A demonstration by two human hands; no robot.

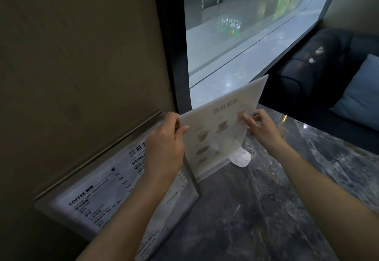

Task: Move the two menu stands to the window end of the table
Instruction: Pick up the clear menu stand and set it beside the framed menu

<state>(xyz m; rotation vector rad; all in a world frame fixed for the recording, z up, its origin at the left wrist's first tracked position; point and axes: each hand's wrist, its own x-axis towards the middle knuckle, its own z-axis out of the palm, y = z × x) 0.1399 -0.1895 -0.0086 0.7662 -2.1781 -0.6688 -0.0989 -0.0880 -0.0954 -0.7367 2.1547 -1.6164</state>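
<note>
Left hand (164, 137) gripping the 9 o'clock edge of a white acrylic drinks menu stand (221, 125), right hand (260, 127) pinching its 3 o'clock edge, stand upright on dark marble tabletop (266, 209), black-and-white coffee menu stand (102, 195) at 7 o'clock.

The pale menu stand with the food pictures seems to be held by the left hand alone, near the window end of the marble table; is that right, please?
Not quite: both hands hold it. In the head view the left hand grips the near edge of the pale menu stand and the right hand pinches its far edge, near the window end of the marble table.
</note>
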